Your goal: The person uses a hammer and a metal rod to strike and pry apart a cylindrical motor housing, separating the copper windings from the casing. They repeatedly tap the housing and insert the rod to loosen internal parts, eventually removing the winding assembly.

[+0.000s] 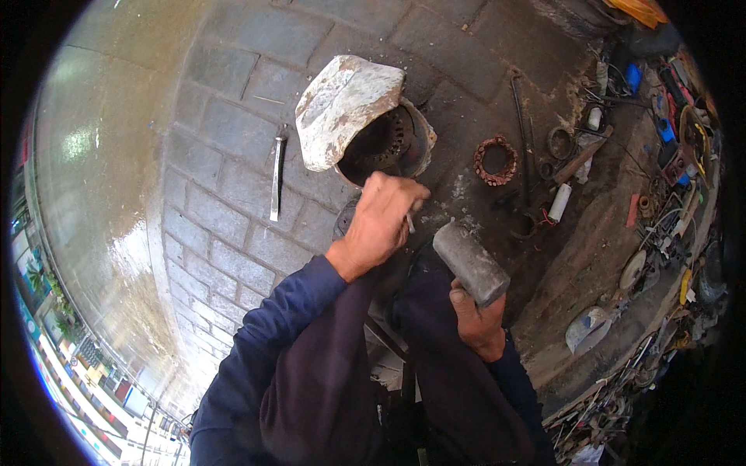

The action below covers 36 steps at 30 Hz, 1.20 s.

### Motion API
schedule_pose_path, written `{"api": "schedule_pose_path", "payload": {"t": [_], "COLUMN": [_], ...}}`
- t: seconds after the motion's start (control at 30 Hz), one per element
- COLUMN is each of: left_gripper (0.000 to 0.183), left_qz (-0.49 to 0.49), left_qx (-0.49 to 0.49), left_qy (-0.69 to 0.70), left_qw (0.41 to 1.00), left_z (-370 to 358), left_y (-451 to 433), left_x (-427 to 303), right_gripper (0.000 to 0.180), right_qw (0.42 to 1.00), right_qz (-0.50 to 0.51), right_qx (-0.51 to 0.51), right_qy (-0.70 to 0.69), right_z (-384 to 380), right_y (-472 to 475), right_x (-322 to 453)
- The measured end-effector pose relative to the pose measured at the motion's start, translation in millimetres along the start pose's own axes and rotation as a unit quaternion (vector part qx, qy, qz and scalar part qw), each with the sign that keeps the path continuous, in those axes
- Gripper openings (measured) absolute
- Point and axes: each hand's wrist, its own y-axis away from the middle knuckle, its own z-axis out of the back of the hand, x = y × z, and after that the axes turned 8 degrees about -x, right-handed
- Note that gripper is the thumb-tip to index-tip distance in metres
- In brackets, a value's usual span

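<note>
My left hand (pixel 382 218) is curled around a short thin metal tool, probably a chisel or punch, whose end shows below the fingers. It is just in front of a round metal motor housing (pixel 424 137) with a toothed stator core inside. A whitish, dirty cloth or sheet (pixel 344 105) covers the housing's upper left side. In my right hand (pixel 481 326) is a hammer with a thick cylindrical grey metal head (pixel 471 262); its handle is mostly hidden. A flat steel chisel (pixel 278 177) lies on the paving to the left. To the right rests a ring of copper-coloured winding pieces (pixel 495 161).
A long metal rod (pixel 520 128), a metal ring (pixel 560 143), a wooden stick (pixel 583 156) and a white cylindrical capacitor (pixel 559 203) lie on the right. Beyond them, tools and scrap crowd a ledge. A round part (pixel 345 220) sits partly behind my left hand.
</note>
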Motion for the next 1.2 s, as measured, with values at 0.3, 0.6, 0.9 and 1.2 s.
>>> {"api": "schedule_pose_path", "payload": {"t": [0.3, 0.6, 0.9, 1.2], "left_gripper": [0.041, 0.049, 0.054, 0.052], "left_qz": [0.018, 0.019, 0.023, 0.020], "left_qx": [0.005, -0.021, -0.020, -0.040], "left_qy": [-0.012, -0.037, -0.038, -0.039], "left_qw": [1.000, 0.999, 0.999, 0.998], "left_z": [4, 1, 3, 2], "left_y": [9, 9, 9, 13], "left_x": [-9, -1, 1, 5], "right_gripper": [0.026, 0.031, 0.034, 0.036], "right_qw": [0.991, 0.993, 0.991, 0.991], "right_qz": [-0.127, -0.110, -0.127, -0.119], "right_qx": [0.032, 0.040, 0.038, 0.064], "right_qy": [-0.006, 0.009, 0.005, 0.005], "right_z": [3, 0, -2, 1], "right_y": [4, 1, -1, -5], "right_x": [-10, -13, -7, -3]}}
